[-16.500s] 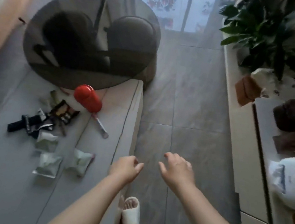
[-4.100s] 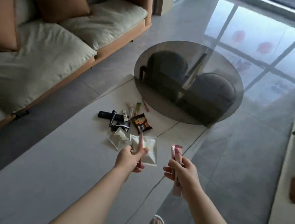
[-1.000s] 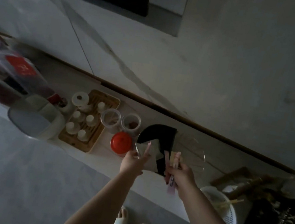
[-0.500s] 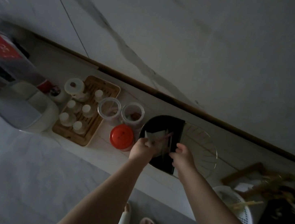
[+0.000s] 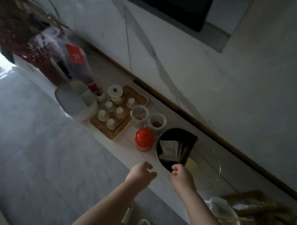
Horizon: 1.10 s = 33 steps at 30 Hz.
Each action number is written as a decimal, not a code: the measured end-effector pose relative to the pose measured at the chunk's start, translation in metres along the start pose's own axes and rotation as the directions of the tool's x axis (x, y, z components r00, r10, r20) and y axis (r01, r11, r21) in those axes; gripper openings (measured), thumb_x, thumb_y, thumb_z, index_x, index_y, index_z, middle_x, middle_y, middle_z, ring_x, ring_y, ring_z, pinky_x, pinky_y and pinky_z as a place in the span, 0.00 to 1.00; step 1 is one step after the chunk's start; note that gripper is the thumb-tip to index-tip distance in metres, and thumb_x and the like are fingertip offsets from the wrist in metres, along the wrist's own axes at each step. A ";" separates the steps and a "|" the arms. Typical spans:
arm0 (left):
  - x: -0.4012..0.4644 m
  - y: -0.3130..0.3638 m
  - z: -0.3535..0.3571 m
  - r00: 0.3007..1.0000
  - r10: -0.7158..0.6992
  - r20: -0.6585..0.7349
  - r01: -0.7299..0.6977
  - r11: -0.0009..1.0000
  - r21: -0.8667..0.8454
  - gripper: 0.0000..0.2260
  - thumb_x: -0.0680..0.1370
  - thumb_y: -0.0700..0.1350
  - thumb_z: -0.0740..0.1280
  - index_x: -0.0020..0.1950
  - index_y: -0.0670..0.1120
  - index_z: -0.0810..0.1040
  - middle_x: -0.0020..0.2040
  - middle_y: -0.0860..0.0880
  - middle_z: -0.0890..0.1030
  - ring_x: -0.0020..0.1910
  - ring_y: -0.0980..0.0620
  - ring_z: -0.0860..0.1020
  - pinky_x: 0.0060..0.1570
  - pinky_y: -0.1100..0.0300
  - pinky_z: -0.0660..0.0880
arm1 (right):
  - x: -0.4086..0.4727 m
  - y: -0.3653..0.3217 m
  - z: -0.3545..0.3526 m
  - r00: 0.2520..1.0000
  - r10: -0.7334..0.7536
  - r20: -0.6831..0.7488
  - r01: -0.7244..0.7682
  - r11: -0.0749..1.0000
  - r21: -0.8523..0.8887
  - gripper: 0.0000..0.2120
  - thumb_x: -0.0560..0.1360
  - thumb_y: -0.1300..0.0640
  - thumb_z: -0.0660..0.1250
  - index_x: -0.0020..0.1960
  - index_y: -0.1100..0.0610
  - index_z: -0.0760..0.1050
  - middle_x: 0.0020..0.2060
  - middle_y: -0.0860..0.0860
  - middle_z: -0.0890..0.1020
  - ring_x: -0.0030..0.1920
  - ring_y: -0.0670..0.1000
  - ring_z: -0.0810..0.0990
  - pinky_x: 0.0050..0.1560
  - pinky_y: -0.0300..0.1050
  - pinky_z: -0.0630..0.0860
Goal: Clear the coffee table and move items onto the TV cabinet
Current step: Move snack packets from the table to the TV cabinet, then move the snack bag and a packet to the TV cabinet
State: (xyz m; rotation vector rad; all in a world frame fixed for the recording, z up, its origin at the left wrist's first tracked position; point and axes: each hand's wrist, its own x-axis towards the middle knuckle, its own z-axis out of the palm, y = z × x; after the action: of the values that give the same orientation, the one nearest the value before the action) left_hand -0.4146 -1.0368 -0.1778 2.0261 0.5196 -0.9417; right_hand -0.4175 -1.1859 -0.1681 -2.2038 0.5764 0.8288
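1. Hands reach out over the edge of the TV cabinet.
2. Left hand hangs with fingers loosely bent and holds nothing.
3. Right hand sits near the bowl, fingers curled; I cannot tell if it holds anything.
4. White packets and pink sticks lie inside the bowl, beside the red jar.
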 end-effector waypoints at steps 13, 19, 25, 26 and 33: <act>-0.149 -0.106 -0.128 0.965 -0.129 -0.228 0.130 0.991 -0.012 0.12 0.74 0.54 0.64 0.49 0.48 0.81 0.51 0.48 0.83 0.51 0.50 0.80 0.46 0.61 0.74 | -0.128 -0.132 0.087 0.899 -0.328 0.289 0.433 0.754 -0.494 0.16 0.77 0.52 0.59 0.63 0.53 0.70 0.59 0.52 0.78 0.58 0.54 0.76 0.54 0.43 0.72; -0.216 -0.201 -0.201 0.897 -0.283 -0.341 0.234 0.956 -0.178 0.13 0.74 0.57 0.63 0.49 0.50 0.80 0.51 0.50 0.82 0.51 0.50 0.80 0.45 0.61 0.73 | -0.191 -0.220 0.169 0.803 -0.406 0.436 0.595 0.570 -0.566 0.16 0.76 0.50 0.60 0.61 0.54 0.71 0.60 0.54 0.78 0.60 0.55 0.76 0.57 0.45 0.72; -0.280 -0.306 -0.273 0.797 -0.422 -0.432 0.274 0.890 -0.365 0.17 0.75 0.58 0.63 0.50 0.46 0.81 0.53 0.46 0.83 0.54 0.48 0.80 0.46 0.60 0.73 | -0.263 -0.297 0.275 0.678 -0.464 0.570 0.734 0.389 -0.557 0.16 0.76 0.51 0.61 0.60 0.56 0.73 0.61 0.56 0.78 0.62 0.54 0.75 0.58 0.44 0.71; -0.291 -0.323 -0.283 0.774 -0.453 -0.443 0.279 0.871 -0.403 0.17 0.75 0.57 0.63 0.53 0.46 0.81 0.55 0.46 0.82 0.57 0.48 0.79 0.50 0.60 0.73 | -0.274 -0.307 0.293 0.658 -0.466 0.592 0.752 0.365 -0.549 0.16 0.76 0.50 0.61 0.60 0.56 0.74 0.61 0.55 0.78 0.62 0.54 0.75 0.59 0.45 0.71; -0.362 -0.431 -0.321 0.641 -0.615 -0.459 0.283 0.746 -0.603 0.19 0.76 0.58 0.62 0.59 0.47 0.77 0.61 0.45 0.79 0.60 0.46 0.76 0.60 0.55 0.73 | -0.354 -0.354 0.410 0.493 -0.465 0.736 0.865 0.170 -0.472 0.14 0.75 0.49 0.61 0.55 0.55 0.75 0.58 0.54 0.80 0.60 0.53 0.77 0.56 0.44 0.72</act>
State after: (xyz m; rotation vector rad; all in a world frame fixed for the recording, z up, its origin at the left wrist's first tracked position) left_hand -0.7810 -0.5347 0.0052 1.7097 1.5694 -0.2809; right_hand -0.6094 -0.5966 0.0163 -2.4652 -1.3487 1.0993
